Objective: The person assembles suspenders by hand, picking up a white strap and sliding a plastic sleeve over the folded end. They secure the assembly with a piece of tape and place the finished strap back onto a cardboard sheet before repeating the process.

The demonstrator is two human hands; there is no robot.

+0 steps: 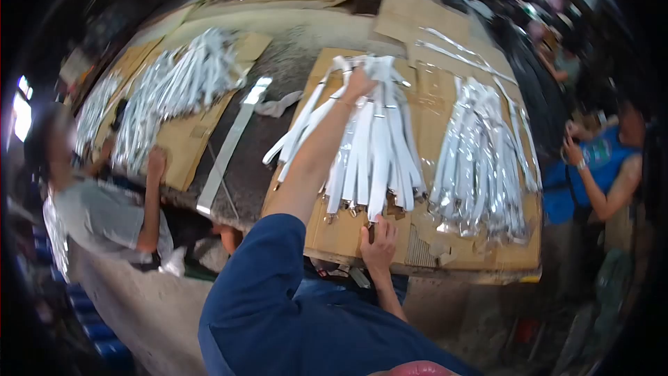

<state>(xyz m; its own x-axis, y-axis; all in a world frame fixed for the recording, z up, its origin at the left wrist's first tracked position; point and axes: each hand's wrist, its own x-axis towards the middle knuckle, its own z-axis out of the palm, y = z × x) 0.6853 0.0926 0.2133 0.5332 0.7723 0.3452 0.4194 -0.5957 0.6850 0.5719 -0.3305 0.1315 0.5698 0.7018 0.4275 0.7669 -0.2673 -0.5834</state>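
A bunch of white suspenders (376, 139) with metal clips lies fanned out on a cardboard sheet (320, 237) in front of me. My left hand (360, 83) reaches across to the upper end of the bunch, its fingers closed on the white straps there. Near the cardboard's front edge, my right hand (379, 242) pinches the lower end of one suspender strap, where a dark clip shows partly between thumb and fingers. More metal clips (330, 217) hang at the lower strap ends to the left of that hand.
To the right lies another suspender bunch in clear plastic (476, 160). Further plastic-wrapped bunches (184, 76) are on the left, beside a person in grey (111, 216). A long flat strip (233, 146) lies between. A person in blue (591, 174) stands at right.
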